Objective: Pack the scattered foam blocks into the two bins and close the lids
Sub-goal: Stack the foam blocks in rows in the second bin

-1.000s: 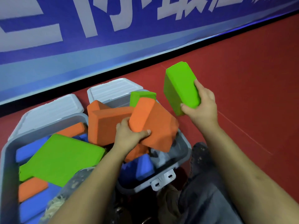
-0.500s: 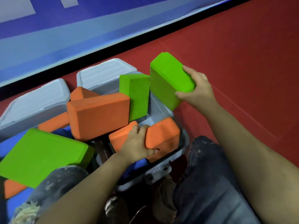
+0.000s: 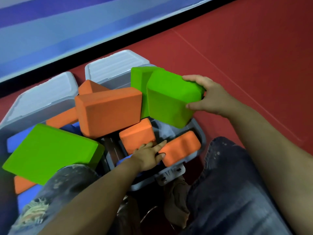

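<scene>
Two grey bins sit side by side on the red floor, lids folded back. My right hand (image 3: 205,94) grips a green foam block (image 3: 169,99) and holds it over the far side of the right bin (image 3: 201,138), against a second green block (image 3: 138,77). My left hand (image 3: 149,154) presses an orange block (image 3: 181,147) down into that bin's near corner, fingers fairly straight. More orange blocks (image 3: 110,111) pile up between the bins. The left bin (image 3: 3,131) holds a large green block (image 3: 50,153) over blue and orange ones.
The open lids (image 3: 116,63) lie behind the bins toward a black strip and a blue banner wall. Bare red floor (image 3: 254,56) spreads to the right. My knees in patterned jeans (image 3: 228,192) frame the right bin's front latch (image 3: 171,173).
My right hand has brought the green block down and left to the right bin. My left hand has pushed the orange block lower into the bin's near corner. The camera has tilted closer.
</scene>
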`<state>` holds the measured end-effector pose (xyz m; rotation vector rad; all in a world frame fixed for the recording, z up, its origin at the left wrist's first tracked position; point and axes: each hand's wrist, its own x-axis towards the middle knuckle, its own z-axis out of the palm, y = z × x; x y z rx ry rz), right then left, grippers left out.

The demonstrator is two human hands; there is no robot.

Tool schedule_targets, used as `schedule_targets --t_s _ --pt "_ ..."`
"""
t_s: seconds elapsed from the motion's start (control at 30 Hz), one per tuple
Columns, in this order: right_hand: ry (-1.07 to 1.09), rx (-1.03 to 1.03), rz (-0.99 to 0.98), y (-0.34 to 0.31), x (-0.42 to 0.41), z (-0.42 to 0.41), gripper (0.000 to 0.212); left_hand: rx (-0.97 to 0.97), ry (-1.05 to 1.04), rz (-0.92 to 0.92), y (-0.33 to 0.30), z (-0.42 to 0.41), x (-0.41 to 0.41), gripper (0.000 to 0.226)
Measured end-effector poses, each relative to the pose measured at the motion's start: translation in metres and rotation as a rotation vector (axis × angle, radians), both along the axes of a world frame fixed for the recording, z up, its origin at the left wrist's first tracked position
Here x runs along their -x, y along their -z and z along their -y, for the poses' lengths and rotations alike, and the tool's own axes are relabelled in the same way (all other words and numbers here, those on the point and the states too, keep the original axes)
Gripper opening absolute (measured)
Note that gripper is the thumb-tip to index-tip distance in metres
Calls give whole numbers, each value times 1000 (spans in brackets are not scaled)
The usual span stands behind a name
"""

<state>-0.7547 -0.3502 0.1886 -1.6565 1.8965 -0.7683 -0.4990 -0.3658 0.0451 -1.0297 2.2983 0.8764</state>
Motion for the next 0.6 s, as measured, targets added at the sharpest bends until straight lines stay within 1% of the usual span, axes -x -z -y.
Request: schedule_targets --t_s 0.1,0.17,0.2,0.27,0.37,0.47,0.57,0.6 --pt "-88 -95 2 5 -1 -1 80 4 -165 -47 2 4 1 63" --pt "-97 -122 3 9 -4 1 85 40 -298 21 0 4 1 71" --pt "-98 -140 -6 12 -6 2 89 27 -340 74 0 5 0 76" --pt "-127 -189 -47 16 -11 5 99 -22 -368 143 2 6 -2 83" --pt "-183 -244 -120 22 -17 11 105 -53 -410 139 7 6 -4 85" --pt "-128 -293 -221 30 -12 15 100 -84 -422 148 10 8 -2 86" --pt "-17 -274 -291 41 -7 15 82 -89 -394 153 10 9 -3 86" --pt "14 -277 -300 42 -7 15 80 -86 -388 151 10 9 -3 85"
